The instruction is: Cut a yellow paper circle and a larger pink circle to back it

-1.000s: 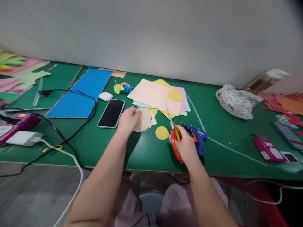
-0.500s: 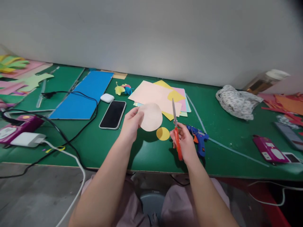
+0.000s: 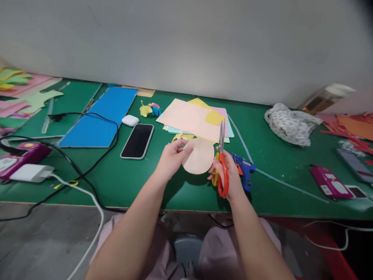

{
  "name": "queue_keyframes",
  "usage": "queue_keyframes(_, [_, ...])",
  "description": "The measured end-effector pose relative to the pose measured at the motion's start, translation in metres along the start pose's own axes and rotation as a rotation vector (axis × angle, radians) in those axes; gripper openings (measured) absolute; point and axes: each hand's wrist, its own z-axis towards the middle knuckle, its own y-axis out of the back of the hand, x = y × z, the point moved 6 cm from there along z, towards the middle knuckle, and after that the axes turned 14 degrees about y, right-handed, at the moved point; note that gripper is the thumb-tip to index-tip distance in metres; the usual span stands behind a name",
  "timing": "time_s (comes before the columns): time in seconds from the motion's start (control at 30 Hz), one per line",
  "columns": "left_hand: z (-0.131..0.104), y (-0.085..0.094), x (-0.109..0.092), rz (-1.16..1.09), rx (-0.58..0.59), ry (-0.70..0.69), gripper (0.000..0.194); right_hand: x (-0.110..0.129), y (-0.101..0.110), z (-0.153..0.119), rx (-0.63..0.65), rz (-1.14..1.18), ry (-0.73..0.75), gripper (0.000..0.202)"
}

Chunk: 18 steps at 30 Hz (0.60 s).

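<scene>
My left hand (image 3: 172, 158) pinches the left edge of a pale pink paper circle (image 3: 199, 156), held above the table in front of me. My right hand (image 3: 229, 173) grips scissors (image 3: 223, 171) with red handles, blades pointing up and away, just right of the circle. A yellow piece of paper (image 3: 215, 175) shows against the right fingers, partly hidden by the scissors. Beyond the hands lies a stack of coloured paper (image 3: 188, 118), with pale pink on top. A blue glue gun (image 3: 246, 173) lies to the right of my right hand, partly covered by it.
Left of my hands are a phone (image 3: 137, 141), a white earbud case (image 3: 130, 120) and a blue board (image 3: 99, 116) crossed by a black cable. Small paper flowers (image 3: 150, 109) sit behind. To the right are a patterned cloth bag (image 3: 291, 124) and a purple power strip (image 3: 330, 182).
The paper circle has moved right and slightly nearer, closer to the scissors. The scissors have turned, their blades now side by side. The yellow round piece has shifted right, against the right fingers.
</scene>
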Motion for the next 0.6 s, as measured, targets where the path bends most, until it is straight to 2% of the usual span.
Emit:
queue_keyframes(0.27, [-0.005,0.005,-0.008,-0.068,-0.083,-0.081,0.026,0.003,-0.002,-0.006,0.071,-0.065,0.075,0.069])
queue_keyframes(0.47, [-0.004,0.016,-0.012,-0.194,-0.157,-0.134,0.034,-0.003,0.001,-0.01,0.08,-0.114,-0.019,0.064])
queue_keyframes(0.6, [-0.005,0.02,-0.015,-0.334,-0.178,-0.14,0.041,-0.01,0.008,-0.014,-0.004,-0.134,-0.084,0.068])
